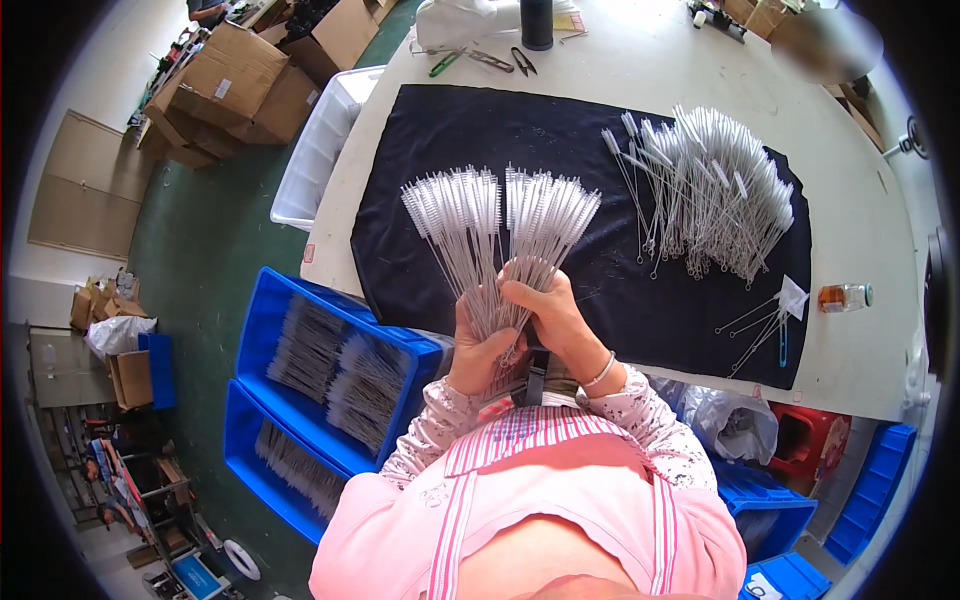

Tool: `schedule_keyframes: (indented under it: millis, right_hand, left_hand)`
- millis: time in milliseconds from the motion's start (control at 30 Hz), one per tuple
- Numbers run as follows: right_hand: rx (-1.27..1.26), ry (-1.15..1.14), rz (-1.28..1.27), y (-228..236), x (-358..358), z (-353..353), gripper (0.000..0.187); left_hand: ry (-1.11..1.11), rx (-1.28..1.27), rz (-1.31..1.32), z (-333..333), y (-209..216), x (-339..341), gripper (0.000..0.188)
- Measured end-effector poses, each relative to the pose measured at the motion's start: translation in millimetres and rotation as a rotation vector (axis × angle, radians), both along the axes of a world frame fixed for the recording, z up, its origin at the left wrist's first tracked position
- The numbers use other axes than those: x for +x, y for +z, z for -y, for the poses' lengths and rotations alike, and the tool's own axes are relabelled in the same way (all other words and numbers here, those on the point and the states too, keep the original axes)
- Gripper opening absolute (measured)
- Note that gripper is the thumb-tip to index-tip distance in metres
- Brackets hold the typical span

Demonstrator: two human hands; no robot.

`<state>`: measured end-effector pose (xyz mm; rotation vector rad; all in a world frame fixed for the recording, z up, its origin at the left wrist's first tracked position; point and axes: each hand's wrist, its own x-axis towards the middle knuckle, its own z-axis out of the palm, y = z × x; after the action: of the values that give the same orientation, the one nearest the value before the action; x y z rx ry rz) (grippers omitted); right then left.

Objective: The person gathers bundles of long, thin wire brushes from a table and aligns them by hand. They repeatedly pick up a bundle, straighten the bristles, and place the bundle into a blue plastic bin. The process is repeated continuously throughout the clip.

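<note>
My left hand [474,350] is closed around the wire stems of a fanned bundle of white straw brushes [455,205]. Beside it, my right hand [556,312] grips a second fan of straw brushes [550,208], its thumb lying across the stems. The two fans meet at the stems, with a narrow gap between their bristle heads. Both are held over the near edge of a black cloth [400,140]. A large heap of similar brushes [715,190] lies on the cloth to the right, bristles mostly pointing away and looped wire ends toward me.
Several loose brushes [755,335] and a small glass jar [845,297] lie at the right of the white table [640,60]. Thread snips [523,62] and a dark cylinder [537,25] are at the back. Blue bins [262,335] with brushes stand at left; cardboard boxes [230,75] lie beyond.
</note>
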<state>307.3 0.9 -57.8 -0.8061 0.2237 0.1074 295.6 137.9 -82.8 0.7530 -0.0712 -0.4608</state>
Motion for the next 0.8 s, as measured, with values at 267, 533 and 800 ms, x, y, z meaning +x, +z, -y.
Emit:
schedule_keyframes:
  millis: [267,533,800]
  right_hand:
    - [-0.019,-0.271,0.126,4,18,23,0.035]
    - [-0.756,-0.591,0.316,55,53,52,0.018]
    - [-1.439,-0.216,0.485,85,97,46,0.021]
  left_hand:
    - [-0.032,0.055,0.013,-15,-5,7,0.062]
    - [-0.048,-0.014,-0.153,-22,4,7,0.067]
    - [0.048,0.152,-0.077,-23,2,3,0.063]
